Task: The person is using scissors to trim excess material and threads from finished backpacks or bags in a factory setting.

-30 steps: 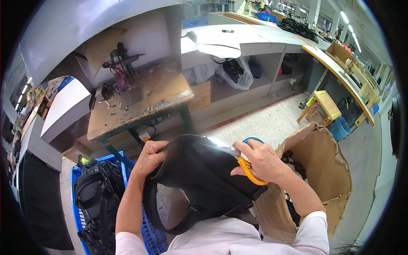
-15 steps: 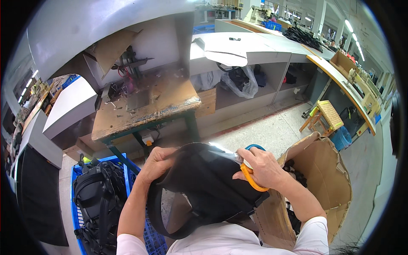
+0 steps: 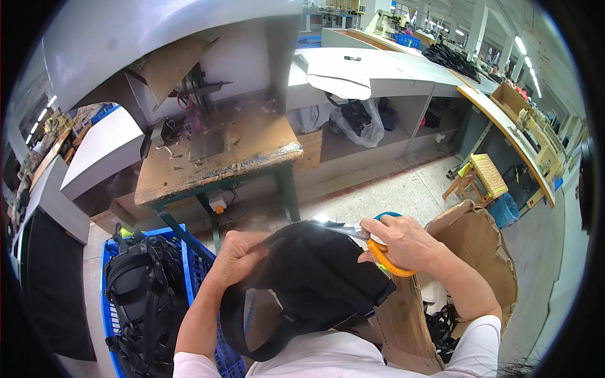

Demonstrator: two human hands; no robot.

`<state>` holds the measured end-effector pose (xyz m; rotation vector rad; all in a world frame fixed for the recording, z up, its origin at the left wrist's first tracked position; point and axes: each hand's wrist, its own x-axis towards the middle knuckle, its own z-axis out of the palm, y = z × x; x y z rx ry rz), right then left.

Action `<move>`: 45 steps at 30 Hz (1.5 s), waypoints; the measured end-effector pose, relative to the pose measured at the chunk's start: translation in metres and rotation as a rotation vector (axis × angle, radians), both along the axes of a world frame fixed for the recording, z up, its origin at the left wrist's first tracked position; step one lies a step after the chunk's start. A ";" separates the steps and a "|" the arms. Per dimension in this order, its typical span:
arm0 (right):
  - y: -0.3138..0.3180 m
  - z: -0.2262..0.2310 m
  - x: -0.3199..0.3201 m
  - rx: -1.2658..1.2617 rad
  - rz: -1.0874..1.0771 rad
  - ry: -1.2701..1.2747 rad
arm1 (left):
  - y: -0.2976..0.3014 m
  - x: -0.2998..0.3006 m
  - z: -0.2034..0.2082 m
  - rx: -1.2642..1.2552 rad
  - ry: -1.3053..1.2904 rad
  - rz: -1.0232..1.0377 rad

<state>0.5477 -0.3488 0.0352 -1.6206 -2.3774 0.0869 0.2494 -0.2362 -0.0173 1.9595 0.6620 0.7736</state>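
The head view shows a long white counter [image 3: 403, 66] across the upper middle of the frame, and below it at upper left a worn wooden-topped table [image 3: 217, 173] on green legs. A cardboard box [image 3: 482, 258] stands open at lower right; at lower left a blue crate [image 3: 195, 268] holds a black backpack [image 3: 135, 283]. In the lower centre, between crate and box, is a black fabric piece [image 3: 315, 271] with a looped strap hanging on its left. The left hand [image 3: 236, 258] pinches its upper-left edge. The right hand [image 3: 400, 242] is curled around the blue and orange handles of scissors [image 3: 358, 232], whose metal blades lie along the fabric's upper edge.
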 end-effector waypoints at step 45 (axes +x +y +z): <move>0.240 -0.083 -0.247 -0.081 -0.284 1.429 | 0.273 -0.187 0.060 0.279 0.411 0.487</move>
